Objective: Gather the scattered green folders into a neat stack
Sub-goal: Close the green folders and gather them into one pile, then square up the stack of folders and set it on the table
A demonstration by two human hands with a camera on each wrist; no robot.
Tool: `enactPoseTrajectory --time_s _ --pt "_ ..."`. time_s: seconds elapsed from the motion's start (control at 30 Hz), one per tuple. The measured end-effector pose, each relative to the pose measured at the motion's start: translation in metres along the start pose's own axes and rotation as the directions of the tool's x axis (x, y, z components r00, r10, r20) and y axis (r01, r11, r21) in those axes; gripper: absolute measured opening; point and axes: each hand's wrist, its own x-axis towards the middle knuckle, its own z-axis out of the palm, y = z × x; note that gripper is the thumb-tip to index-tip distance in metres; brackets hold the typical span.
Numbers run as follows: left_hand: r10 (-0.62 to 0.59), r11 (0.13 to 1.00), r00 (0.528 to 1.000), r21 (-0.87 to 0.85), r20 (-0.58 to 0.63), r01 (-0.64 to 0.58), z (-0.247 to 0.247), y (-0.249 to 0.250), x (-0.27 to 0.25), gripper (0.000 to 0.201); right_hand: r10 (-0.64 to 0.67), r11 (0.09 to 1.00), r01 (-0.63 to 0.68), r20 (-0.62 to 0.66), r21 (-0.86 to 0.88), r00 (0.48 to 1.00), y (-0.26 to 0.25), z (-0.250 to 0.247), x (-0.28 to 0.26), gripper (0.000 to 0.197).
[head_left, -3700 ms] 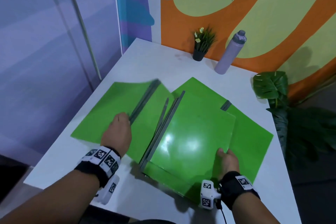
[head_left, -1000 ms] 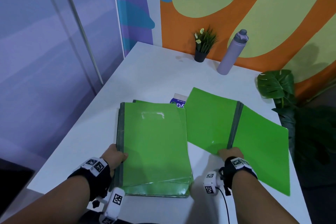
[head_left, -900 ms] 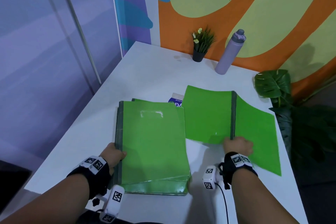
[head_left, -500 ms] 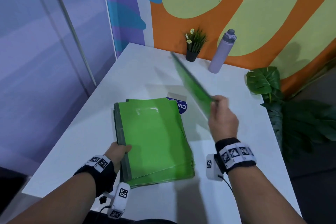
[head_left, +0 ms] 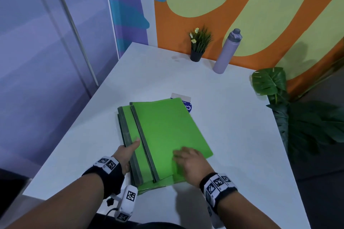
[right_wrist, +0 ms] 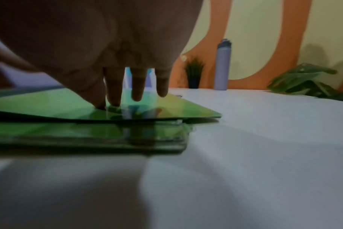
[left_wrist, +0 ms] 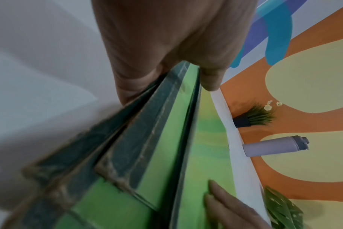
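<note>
Several green folders with grey spines lie piled on the white table (head_left: 232, 135). The top folder (head_left: 167, 132) sits skewed, shifted right of the lower folders (head_left: 125, 130). My left hand (head_left: 130, 149) grips the pile at its spine edge, with the thumb on top. In the left wrist view the left hand (left_wrist: 186, 74) holds the grey spines (left_wrist: 147, 124). My right hand (head_left: 184, 158) rests with straight fingers on the top folder's near part. In the right wrist view its fingertips (right_wrist: 116, 99) touch the top folder (right_wrist: 176, 110), which overhangs the lower folders (right_wrist: 88, 136).
A white and blue card (head_left: 187, 103) pokes out from under the pile's far corner. A small potted plant (head_left: 199, 44) and a purple bottle (head_left: 228, 51) stand at the table's far edge. A leafy plant (head_left: 270, 83) stands off the right side.
My right hand folded the open folder shut, lifted it off the table and laid it on the pile, where it now rests flat. My left hand stayed at the spine edge.
</note>
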Motion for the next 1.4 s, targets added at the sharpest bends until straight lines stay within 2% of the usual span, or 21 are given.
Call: enactPoseTrajectory --time_s 0.07,0.17,0.23,0.3,0.33,0.37,0.4,0.43,0.47,0.5,0.57,0.63,0.77,0.87,0.97,1.1,1.2,1.3,1.4 --pt "0.038 0.994 0.998 0.106 -0.049 -0.033 0.005 -0.003 -0.002 0.112 -0.055 0.997 0.049 0.086 0.063 0.995 -0.009 0.012 -0.004 0.070" --pt "0.135 0.976 0.985 0.186 -0.103 -0.114 0.004 -0.008 -0.001 0.082 -0.107 0.985 0.107 -0.007 0.137 0.994 -0.012 0.023 -0.004 0.066" --pt "0.175 0.972 0.981 0.170 -0.078 -0.160 0.001 -0.003 -0.006 0.066 -0.023 0.974 0.046 -0.105 0.223 0.994 0.001 0.020 -0.003 0.062" --pt "0.253 0.957 0.967 0.154 -0.026 -0.246 -0.002 0.011 -0.022 0.059 0.197 0.934 -0.122 -0.199 0.335 0.960 0.016 0.006 -0.002 0.065" --pt "0.310 0.940 0.951 0.146 0.006 -0.308 -0.003 0.019 -0.032 0.051 0.353 0.872 -0.253 -0.181 0.419 0.918 0.023 -0.005 -0.002 0.070" --pt "0.368 0.918 0.928 0.136 0.050 -0.371 -0.005 0.027 -0.042 0.043 0.496 0.759 -0.370 -0.109 0.536 0.861 0.029 -0.018 -0.003 0.075" --pt "0.423 0.893 0.901 0.123 0.094 -0.432 -0.007 0.033 -0.049 0.039 0.589 0.598 -0.427 -0.011 0.678 0.808 0.036 -0.030 -0.003 0.082" --pt "0.471 0.867 0.871 0.112 0.138 -0.486 -0.008 0.039 -0.057 0.040 0.624 0.420 -0.403 0.064 0.813 0.779 0.042 -0.042 -0.003 0.086" --pt "0.511 0.840 0.841 0.102 0.179 -0.532 -0.008 0.046 -0.066 0.041 0.624 0.261 -0.321 0.095 0.910 0.776 0.046 -0.051 -0.003 0.087" --pt "0.539 0.818 0.815 0.097 0.213 -0.567 -0.007 0.052 -0.072 0.044 0.623 0.154 -0.233 0.089 0.960 0.777 0.047 -0.061 -0.002 0.086" --pt "0.575 0.792 0.777 0.063 0.258 -0.607 -0.006 0.064 -0.079 0.052 0.639 0.070 -0.073 0.012 0.995 0.769 0.044 -0.076 -0.003 0.073" --pt "0.584 0.789 0.767 0.035 0.266 -0.613 -0.005 0.072 -0.080 0.061 0.660 0.053 0.069 -0.087 0.996 0.746 0.035 -0.089 -0.005 0.064" --pt "0.581 0.806 0.777 -0.038 0.243 -0.591 -0.007 0.078 -0.081 0.072 0.664 0.040 0.206 -0.180 0.978 0.726 0.024 -0.092 -0.009 0.065" --pt "0.609 0.793 0.769 -0.125 0.194 -0.597 -0.007 0.083 -0.093 0.086 0.684 0.010 0.269 -0.202 0.963 0.700 0.020 -0.093 -0.013 0.066" --pt "0.662 0.749 0.736 -0.150 0.139 -0.645 -0.007 0.085 -0.099 0.085 0.687 -0.001 0.315 -0.228 0.949 0.690 0.016 -0.100 -0.015 0.061" --pt "0.691 0.722 0.714 -0.161 0.115 -0.673 0.004 0.083 -0.099 0.080 0.682 -0.009 0.309 -0.220 0.951 0.697 0.004 -0.104 -0.008 0.069" --pt "0.716 0.698 0.687 -0.113 0.123 -0.707 0.004 0.078 -0.098 0.068 0.704 0.034 0.317 -0.247 0.948 0.665 0.003 -0.101 -0.009 0.061" --pt "0.719 0.695 0.679 -0.159 0.149 -0.701 -0.005 0.083 -0.099 0.080 0.717 0.054 0.380 -0.301 0.923 0.629 0.004 -0.106 -0.015 0.052" --pt "0.741 0.672 0.644 -0.200 0.191 -0.713 -0.007 0.089 -0.101 0.089 0.702 0.070 0.459 -0.371 0.886 0.608 -0.001 -0.120 -0.017 0.057"
